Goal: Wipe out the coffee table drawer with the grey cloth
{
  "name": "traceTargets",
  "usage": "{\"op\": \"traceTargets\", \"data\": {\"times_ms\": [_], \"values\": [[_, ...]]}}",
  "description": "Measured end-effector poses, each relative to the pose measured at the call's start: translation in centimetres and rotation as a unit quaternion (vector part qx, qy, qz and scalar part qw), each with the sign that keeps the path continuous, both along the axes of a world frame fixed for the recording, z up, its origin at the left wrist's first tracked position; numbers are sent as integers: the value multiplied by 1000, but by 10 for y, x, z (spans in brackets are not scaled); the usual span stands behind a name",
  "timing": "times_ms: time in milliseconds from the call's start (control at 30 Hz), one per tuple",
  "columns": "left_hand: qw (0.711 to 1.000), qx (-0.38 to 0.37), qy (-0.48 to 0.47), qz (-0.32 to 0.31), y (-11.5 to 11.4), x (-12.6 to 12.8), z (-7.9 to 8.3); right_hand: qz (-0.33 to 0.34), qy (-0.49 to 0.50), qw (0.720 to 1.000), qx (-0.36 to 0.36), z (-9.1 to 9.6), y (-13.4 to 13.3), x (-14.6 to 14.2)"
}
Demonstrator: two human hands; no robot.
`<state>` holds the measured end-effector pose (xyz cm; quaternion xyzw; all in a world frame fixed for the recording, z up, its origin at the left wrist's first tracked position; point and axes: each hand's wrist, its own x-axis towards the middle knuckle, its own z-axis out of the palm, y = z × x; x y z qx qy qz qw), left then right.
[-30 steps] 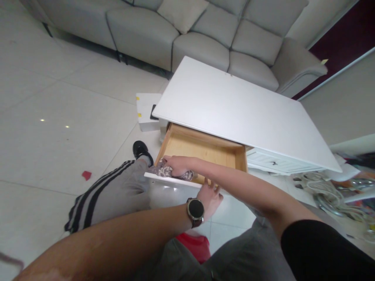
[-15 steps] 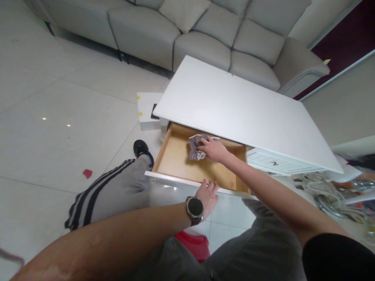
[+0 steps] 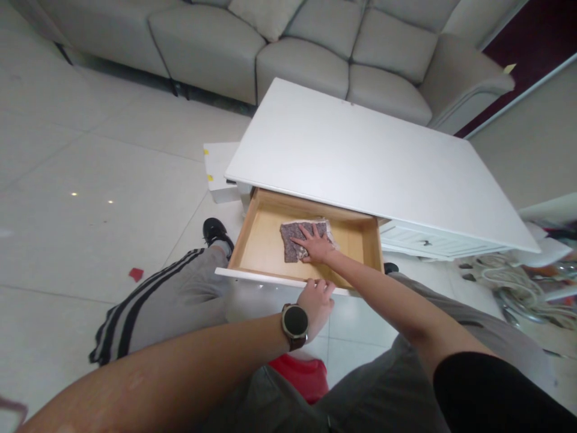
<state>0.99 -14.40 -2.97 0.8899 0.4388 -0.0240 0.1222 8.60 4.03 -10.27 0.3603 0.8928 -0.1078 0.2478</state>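
Centre of frame: a wooden drawer (image 3: 260, 243) stands pulled out from under a white table top (image 3: 360, 162). A grey patterned cloth (image 3: 292, 238) lies spread on the drawer bottom, toward the back and middle. The right hand (image 3: 315, 246) lies flat on the cloth's right part, fingers open and splayed, gripping nothing. The left hand (image 3: 318, 299), with a wristwatch (image 3: 295, 321), has straight fingers with tips on the drawer's white front edge, not wrapped round it. A grey sofa (image 3: 315, 54) spans the upper frame. The pale tiled floor (image 3: 90, 180) fills the left. A white box (image 3: 219, 171) sits at the table's left end. Cables (image 3: 518, 291) lie at the right edge.
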Motion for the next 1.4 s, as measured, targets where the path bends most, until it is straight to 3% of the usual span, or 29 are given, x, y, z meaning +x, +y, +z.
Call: {"op": "traceTargets", "data": {"times_ms": [167, 367, 467, 700, 833, 933, 1033, 1167, 1300, 1400], "values": [[1000, -27, 4, 2, 4, 3, -1, -80, 24, 996, 37, 0, 26, 20], [999, -47, 28, 3, 7, 6, 7, -169, -29, 982, 75, 3, 39, 108], [998, -51, 28, 7, 6, 5, 9, -207, -45, 974, 81, 2, 38, 136], [998, -57, 7, 3, 5, 0, 6, -183, 3, 982, 56, -5, 8, 144], [999, -41, 13, 2, 5, 1, 2, -163, 28, 986, -18, -8, -18, 161], [999, -38, 13, 1, 5, 2, 0, -146, 91, 981, -92, -6, -22, 174], [999, -46, 17, 2, 6, 3, 0, -166, 194, 963, -93, 12, -10, 178], [998, -59, 30, 6, 8, 4, 4, -138, 252, 958, -4, 72, 16, 180], [997, -74, 33, 7, 9, 6, 8, -74, 171, 979, 84, 127, 30, 199], [996, -88, 26, 5, 13, 8, 11, -84, 88, 988, 99, 127, 24, 220]]}}
